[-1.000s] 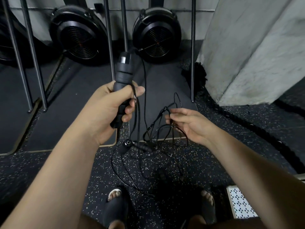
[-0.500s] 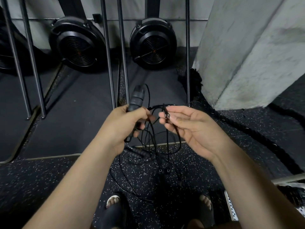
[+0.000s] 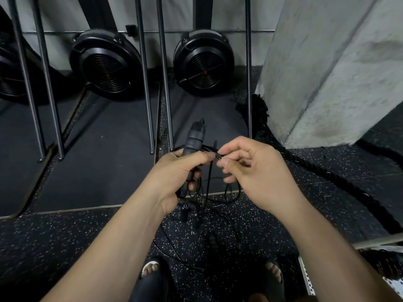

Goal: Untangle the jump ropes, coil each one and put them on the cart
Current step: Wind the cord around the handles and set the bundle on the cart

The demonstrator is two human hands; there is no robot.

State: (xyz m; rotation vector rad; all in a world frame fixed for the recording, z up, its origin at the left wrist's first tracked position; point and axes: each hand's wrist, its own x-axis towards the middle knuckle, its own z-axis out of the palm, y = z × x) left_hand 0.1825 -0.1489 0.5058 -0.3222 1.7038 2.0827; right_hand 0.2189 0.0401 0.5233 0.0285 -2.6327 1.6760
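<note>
Head view: my left hand (image 3: 181,173) is clenched round a black rope handle (image 3: 194,138). Its long axis runs from my palm up and away, and its free end points toward the far wall, tipped slightly right. My right hand (image 3: 257,177) pinches a thin cord (image 3: 209,179) between thumb and forefinger just right of the handle, with my other fingers loosely curled. A second handle (image 3: 185,209) dangles under my left wrist. Tangled loops hang down to the speckled floor (image 3: 65,236), on my side of the mat's (image 3: 109,160) near edge.
</note>
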